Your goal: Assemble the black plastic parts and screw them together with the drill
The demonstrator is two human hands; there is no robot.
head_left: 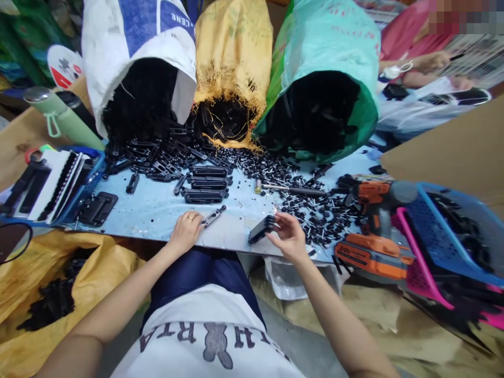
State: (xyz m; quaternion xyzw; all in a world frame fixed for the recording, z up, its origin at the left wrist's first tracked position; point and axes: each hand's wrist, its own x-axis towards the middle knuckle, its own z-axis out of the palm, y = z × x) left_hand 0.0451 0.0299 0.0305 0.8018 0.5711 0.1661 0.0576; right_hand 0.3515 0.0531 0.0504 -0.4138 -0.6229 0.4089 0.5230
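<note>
— Left hand, what is it doing?

— Resting knuckles-up on the pale blue tabletop, fingers curled and pinching one end of a slim metal-and-black strip that lies flat, pointing away to the right.

— And the right hand?

— Half closed, fingertips and thumb gripping a black plastic block, held tilted just above the tabletop's near edge (the two hands are near each other, not touching).

— What surrounds them?

— Beyond the hands, three stacked black frames and a scatter of small black parts. An orange cordless drill lies to the right beside a blue basket. Three open sacks spill black parts at the far side.
</note>
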